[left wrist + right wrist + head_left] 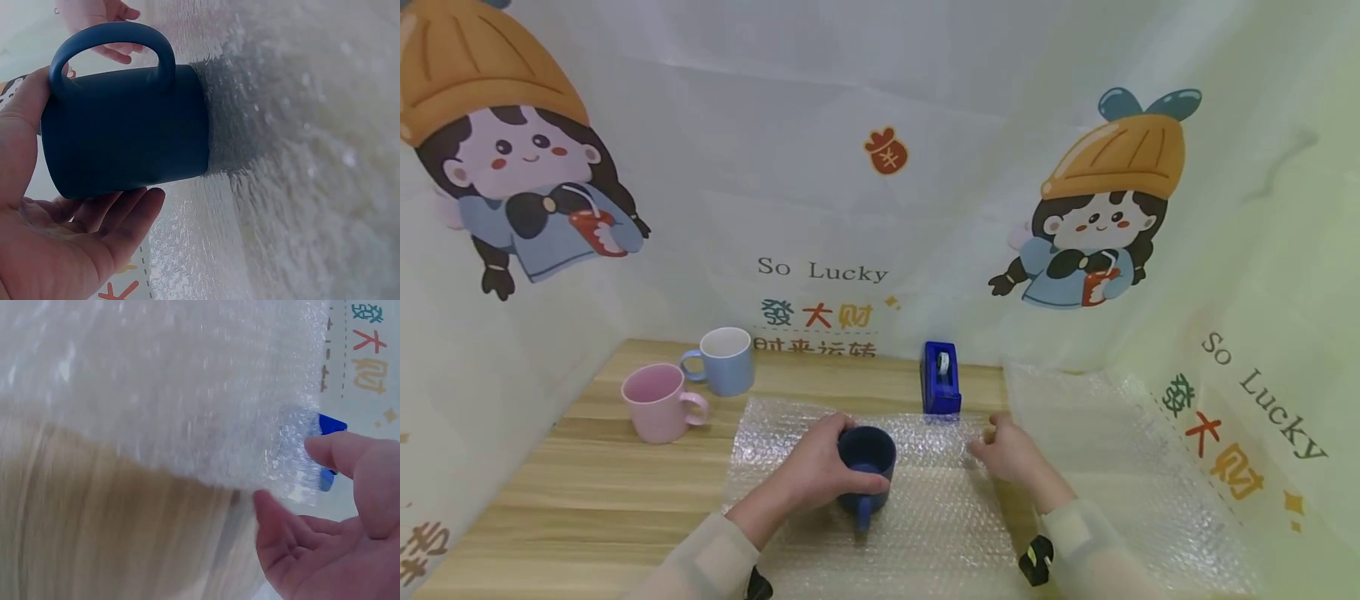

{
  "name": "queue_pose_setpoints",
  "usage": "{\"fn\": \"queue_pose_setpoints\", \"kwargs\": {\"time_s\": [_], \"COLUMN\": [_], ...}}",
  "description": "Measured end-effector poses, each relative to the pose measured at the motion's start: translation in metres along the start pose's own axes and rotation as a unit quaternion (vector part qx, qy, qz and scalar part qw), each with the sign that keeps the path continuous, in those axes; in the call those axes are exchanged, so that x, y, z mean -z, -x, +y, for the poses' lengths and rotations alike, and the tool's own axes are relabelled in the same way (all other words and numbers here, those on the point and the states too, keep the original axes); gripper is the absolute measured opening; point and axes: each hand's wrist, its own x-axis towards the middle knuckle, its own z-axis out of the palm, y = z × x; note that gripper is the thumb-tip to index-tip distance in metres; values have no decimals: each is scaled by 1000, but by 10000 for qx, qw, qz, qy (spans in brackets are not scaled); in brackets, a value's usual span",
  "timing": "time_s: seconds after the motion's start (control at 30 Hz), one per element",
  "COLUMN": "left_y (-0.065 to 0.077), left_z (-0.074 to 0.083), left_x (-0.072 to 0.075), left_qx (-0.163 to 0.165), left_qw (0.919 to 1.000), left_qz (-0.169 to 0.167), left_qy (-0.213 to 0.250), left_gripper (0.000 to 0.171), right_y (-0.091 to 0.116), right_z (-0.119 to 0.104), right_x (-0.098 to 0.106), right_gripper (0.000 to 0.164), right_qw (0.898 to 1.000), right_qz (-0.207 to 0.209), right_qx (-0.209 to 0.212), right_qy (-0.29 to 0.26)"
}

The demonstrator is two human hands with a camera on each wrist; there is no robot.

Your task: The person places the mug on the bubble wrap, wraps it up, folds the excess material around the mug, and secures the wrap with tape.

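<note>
A dark blue mug (867,467) stands upright on a sheet of bubble wrap (910,542), its handle toward the person. My left hand (820,467) grips it from the left, thumb on the near side and fingers round the far side. In the left wrist view the mug (125,131) is held between the thumb and the fingers of the left hand (69,244). My right hand (1011,450) is at the sheet's far right corner. Seen from the right wrist, thumb and fingers of this hand (337,500) are apart beside the bubble wrap's edge (187,478).
A pink mug (658,408) and a light blue mug (727,362) stand at the left on the wooden table (587,492). Behind the sheet is a blue tape dispenser (941,379). Another piece of bubble wrap (1112,467) lies at the right. A printed curtain (820,167) surrounds the table.
</note>
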Motion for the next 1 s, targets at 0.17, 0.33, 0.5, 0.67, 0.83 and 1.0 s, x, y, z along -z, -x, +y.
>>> {"fn": "queue_pose_setpoints", "kwargs": {"time_s": [0.17, 0.33, 0.5, 0.67, 0.83, 1.0], "left_y": [0, 1, 1, 1, 1, 0], "left_z": [0, 1, 0, 0, -1, -2], "left_x": [-1, -1, 0, 0, 0, 0], "left_qx": [-65, -125, -156, -100, -111, -137], "left_qw": [9999, 9999, 9998, 9999, 9999, 9997], "left_qz": [-79, -85, -81, -50, -50, -100], "left_qy": [40, 65, 36, 35, 89, 164], "left_gripper": [77, 77, 76, 75, 73, 70], "right_y": [0, 3, 5, 13, 25, 34], "right_z": [-1, -7, -19, -49, -81, -99], "right_x": [-1, 6, 14, 18, 8, -14], "right_gripper": [39, 13, 16, 25, 23, 19], "right_qw": [9976, 9958, 9877, 9714, 9641, 9704], "right_qz": [219, 278, 1, -419, -747, -960], "right_qx": [-40, 229, 349, 573, 1095, 1727], "right_qy": [-655, -838, -1524, -2265, -2299, -1391]}}
